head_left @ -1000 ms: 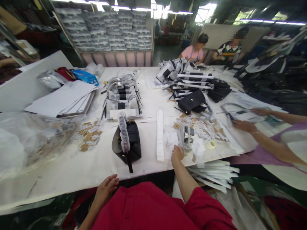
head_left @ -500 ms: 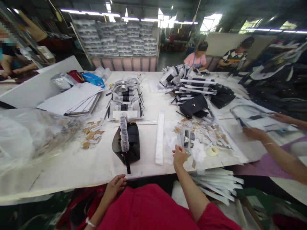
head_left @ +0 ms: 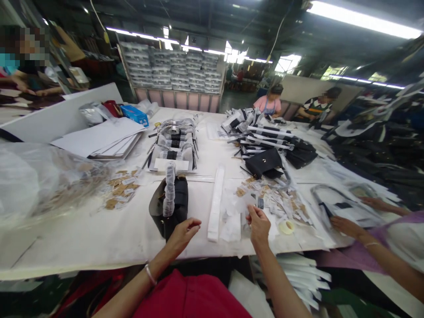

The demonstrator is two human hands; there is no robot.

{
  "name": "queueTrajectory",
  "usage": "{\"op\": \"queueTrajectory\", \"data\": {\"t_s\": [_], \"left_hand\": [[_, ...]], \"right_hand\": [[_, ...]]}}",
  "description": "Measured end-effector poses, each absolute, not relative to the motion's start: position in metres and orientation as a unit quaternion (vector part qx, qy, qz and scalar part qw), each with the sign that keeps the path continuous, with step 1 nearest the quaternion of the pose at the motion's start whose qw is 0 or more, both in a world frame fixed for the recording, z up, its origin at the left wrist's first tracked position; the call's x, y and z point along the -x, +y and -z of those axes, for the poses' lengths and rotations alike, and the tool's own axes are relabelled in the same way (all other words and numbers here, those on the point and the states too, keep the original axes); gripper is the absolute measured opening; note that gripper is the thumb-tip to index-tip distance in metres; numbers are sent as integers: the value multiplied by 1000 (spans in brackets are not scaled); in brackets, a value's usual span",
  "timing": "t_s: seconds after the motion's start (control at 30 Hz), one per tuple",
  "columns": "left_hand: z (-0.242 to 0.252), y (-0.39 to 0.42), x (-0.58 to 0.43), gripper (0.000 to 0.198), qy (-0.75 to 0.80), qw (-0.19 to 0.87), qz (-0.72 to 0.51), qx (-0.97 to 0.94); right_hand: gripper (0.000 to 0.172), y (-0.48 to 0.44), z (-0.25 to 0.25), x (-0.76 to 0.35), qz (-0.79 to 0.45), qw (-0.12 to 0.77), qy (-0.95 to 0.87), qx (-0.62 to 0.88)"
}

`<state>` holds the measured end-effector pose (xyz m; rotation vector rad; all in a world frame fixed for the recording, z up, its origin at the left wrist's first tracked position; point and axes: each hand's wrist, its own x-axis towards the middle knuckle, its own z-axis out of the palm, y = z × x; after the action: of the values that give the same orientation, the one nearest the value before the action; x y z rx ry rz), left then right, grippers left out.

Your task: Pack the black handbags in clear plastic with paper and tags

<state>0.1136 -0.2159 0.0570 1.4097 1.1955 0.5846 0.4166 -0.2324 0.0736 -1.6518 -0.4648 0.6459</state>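
My left hand (head_left: 184, 231) hovers over the table's near edge, just in front of a black handbag (head_left: 175, 207) whose handle is wrapped in white foam (head_left: 170, 189). Its fingers are loosely curled and apart, with nothing in them. My right hand (head_left: 259, 224) is pinched on a small clear plastic packet (head_left: 247, 204), lifted a little above a litter of paper tags and clear sachets (head_left: 278, 199). A long white strip (head_left: 215, 203) lies between my two hands.
A tape roll (head_left: 286, 227) lies right of my right hand. A co-worker's hands (head_left: 346, 225) work on a wrapped strap at the right. Wrapped bags (head_left: 175, 142) and another black bag (head_left: 265, 161) sit further back. A big plastic bag (head_left: 39, 181) and white sheets (head_left: 99, 139) fill the left.
My left hand rose from below the table edge to beside the black handbag. My right hand left the small tool among the tags and lifted a clear packet. The camera tilted up.
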Motion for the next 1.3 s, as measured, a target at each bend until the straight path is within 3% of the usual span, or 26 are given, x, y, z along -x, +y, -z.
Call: {"op": "queueTrajectory", "data": {"t_s": [0.17,0.33,0.43,0.6,0.73,0.87,1.03,1.2,1.3], "left_hand": [[-88,-182,-183,32,426,580,-291,-631],[-85,-166,-239,38,406,657,-339,-538],[-79,-160,-260,29,390,715,-360,-455],[-64,-159,-272,32,421,731,-373,-386],[-57,-162,-270,43,437,748,-376,-330],[-64,-161,-254,46,425,760,-384,-309],[-76,-159,-221,38,439,722,-391,-364],[-71,-176,-201,26,487,640,-390,-449],[-63,-192,-197,21,493,596,-381,-506]], "right_hand": [[47,-228,-70,-407,-298,631,-198,688],[42,-232,-63,-401,-323,555,-294,708],[41,-230,-58,-396,-342,524,-333,705],[52,-218,-28,-378,-466,490,-349,649],[29,-213,7,-366,-512,427,-329,669],[26,-215,24,-372,-489,415,-310,702],[38,-221,4,-385,-484,417,-306,706],[46,-224,-43,-368,-586,485,-264,593],[50,-225,-64,-347,-624,470,-301,546]]}}
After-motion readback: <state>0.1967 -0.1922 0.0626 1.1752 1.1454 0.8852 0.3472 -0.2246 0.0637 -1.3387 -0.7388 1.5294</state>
